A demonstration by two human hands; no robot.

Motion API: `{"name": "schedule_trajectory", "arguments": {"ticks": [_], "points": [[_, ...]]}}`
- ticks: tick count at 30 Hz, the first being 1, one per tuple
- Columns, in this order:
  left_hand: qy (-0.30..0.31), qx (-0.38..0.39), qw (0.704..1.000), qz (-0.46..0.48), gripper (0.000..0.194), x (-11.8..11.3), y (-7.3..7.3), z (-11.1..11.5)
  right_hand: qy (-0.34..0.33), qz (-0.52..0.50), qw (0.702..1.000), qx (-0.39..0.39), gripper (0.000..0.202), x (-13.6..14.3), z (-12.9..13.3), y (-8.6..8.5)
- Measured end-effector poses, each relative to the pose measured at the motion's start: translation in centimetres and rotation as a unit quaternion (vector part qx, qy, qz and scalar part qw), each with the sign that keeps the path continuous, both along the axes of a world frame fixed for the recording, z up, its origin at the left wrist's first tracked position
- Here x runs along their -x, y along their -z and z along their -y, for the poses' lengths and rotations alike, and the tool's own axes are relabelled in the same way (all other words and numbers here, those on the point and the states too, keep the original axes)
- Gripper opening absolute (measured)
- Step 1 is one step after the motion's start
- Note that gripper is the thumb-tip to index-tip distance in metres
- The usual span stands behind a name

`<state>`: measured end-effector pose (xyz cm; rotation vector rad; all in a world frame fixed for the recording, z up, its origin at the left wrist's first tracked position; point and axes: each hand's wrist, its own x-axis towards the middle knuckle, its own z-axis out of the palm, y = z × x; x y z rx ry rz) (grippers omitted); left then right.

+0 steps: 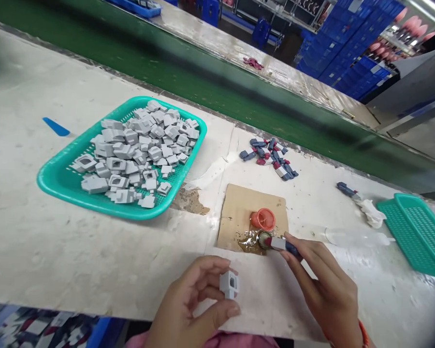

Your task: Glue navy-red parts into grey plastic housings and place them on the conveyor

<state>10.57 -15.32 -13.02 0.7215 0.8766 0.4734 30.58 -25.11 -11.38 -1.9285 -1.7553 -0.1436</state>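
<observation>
My left hand (188, 304) is closed on a small light grey plastic block (229, 283) with a hollow opening, held between thumb and fingers above the table's front edge. My right hand (324, 282) pinches a small navy, grey and red plastic piece (280, 244) by its navy end. The red end of that piece is at a small round cap (264, 239); whether they touch, I cannot tell. Beneath is a brown cardboard square (235, 208), wet with a shiny amber liquid (252, 243). A small red cup (266, 219) stands on the cardboard just behind the cap.
A green basket (58, 191) heaped with grey blocks (141, 140) is at left, near a blue blade-shaped strip (56, 126). Several assembled pieces (270, 157) lie behind the cardboard. A clear bottle (357, 237) and another green basket (416, 232) are at right. A green conveyor belt (159, 67) runs behind.
</observation>
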Motion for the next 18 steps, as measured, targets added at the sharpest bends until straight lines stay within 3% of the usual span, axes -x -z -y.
{"name": "schedule_trajectory", "arguments": {"ticks": [10, 14, 18], "points": [[0.018, -0.033, 0.999, -0.032, 0.023, -0.9, -0.5, 0.1, 0.007, 0.007, 1.000, -0.026, 0.043, 0.0, 0.0, -0.5], [0.031, -0.036, 0.998, -0.039, 0.024, -1.2, -0.7, 0.0, 0.037, 0.007, 0.999, -0.027, 0.041, 0.5, 0.2, -0.8], [0.041, -0.030, 0.998, -0.026, 0.024, -1.6, -0.7, 0.1, 0.113, -0.086, 0.989, -0.050, 0.035, 2.1, 1.0, -1.3]]}}
